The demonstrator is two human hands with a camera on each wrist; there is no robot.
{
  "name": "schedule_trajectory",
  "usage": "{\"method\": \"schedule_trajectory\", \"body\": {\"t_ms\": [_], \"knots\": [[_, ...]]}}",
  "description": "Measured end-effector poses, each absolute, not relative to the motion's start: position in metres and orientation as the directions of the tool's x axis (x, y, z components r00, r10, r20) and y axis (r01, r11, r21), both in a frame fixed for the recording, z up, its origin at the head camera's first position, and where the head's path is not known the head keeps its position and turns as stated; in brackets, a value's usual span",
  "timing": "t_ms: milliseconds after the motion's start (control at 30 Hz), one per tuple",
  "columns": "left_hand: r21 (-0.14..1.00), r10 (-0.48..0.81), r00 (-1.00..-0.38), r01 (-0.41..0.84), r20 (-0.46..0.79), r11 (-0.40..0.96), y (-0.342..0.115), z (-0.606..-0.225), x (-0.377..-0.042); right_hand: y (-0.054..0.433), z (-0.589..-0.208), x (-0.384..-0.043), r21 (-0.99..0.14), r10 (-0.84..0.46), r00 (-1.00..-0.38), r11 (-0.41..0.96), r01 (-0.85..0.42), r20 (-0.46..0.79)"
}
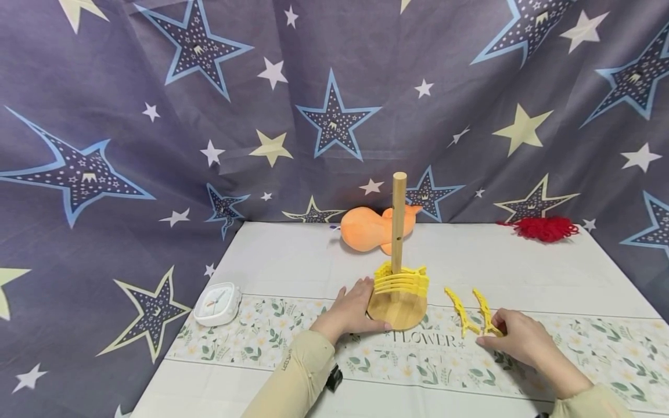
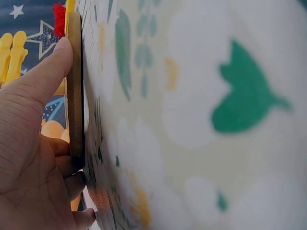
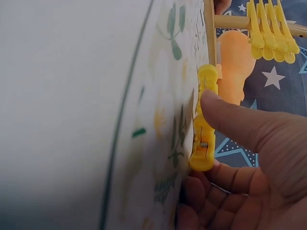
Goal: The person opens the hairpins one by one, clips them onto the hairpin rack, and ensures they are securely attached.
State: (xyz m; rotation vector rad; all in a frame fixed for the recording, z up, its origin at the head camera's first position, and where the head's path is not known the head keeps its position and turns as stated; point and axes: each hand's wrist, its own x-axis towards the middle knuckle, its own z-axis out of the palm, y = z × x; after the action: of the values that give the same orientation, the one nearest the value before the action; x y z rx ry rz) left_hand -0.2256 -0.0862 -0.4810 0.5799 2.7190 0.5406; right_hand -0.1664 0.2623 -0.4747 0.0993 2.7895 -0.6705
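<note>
A wooden stand has a round base (image 1: 398, 316) and an upright post (image 1: 399, 220). Several yellow clips (image 1: 402, 283) sit fanned on the post's lower part, above the base. My left hand (image 1: 351, 310) holds the base at its left side, thumb along the near edge; in the left wrist view the thumb (image 2: 50, 67) presses the rim. To the right of the stand, a loose yellow clip (image 1: 460, 310) lies on the cloth. Beside it my right hand (image 1: 522, 339) pinches a second yellow clip (image 3: 204, 134) by its near end; a small metal spring shows in it.
A white alarm clock (image 1: 216, 305) stands at the left. Behind the stand lies an orange plush toy (image 1: 363, 229), and a red yarn bundle (image 1: 546, 229) is at the back right. A star-patterned curtain (image 1: 292, 191) hangs along the table's back edge.
</note>
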Motion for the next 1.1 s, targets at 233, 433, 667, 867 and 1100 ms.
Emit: {"method": "schedule_trajectory", "body": {"t_ms": [233, 433, 667, 867, 1100], "knots": [[0.417, 0.439, -0.871, 0.323, -0.219, 0.849, -0.0861, -0.4813, -0.2259, 0.2653, -0.4755, -0.1638, -0.443, -0.027, -0.97, 0.893, 0.086, -0.241], [0.415, 0.439, -0.871, 0.324, -0.219, 0.85, -0.0858, -0.4818, -0.2256, 0.266, -0.4772, -0.1618, -0.444, -0.038, -0.977, 0.894, 0.061, -0.211], [0.416, 0.443, -0.869, 0.328, -0.219, 0.848, -0.0856, -0.4806, -0.2249, 0.2644, -0.4762, -0.1618, -0.44, -0.019, -0.975, 0.894, 0.083, -0.223], [0.411, 0.444, -0.869, 0.331, -0.217, 0.849, -0.0854, -0.48, -0.2252, 0.2642, -0.477, -0.1619, -0.44, -0.018, -0.978, 0.895, 0.078, -0.21], [0.41, 0.44, -0.871, 0.327, -0.218, 0.851, -0.085, -0.4798, -0.2248, 0.2643, -0.4799, -0.1607, -0.427, -0.037, -0.985, 0.904, 0.04, -0.171]]}}
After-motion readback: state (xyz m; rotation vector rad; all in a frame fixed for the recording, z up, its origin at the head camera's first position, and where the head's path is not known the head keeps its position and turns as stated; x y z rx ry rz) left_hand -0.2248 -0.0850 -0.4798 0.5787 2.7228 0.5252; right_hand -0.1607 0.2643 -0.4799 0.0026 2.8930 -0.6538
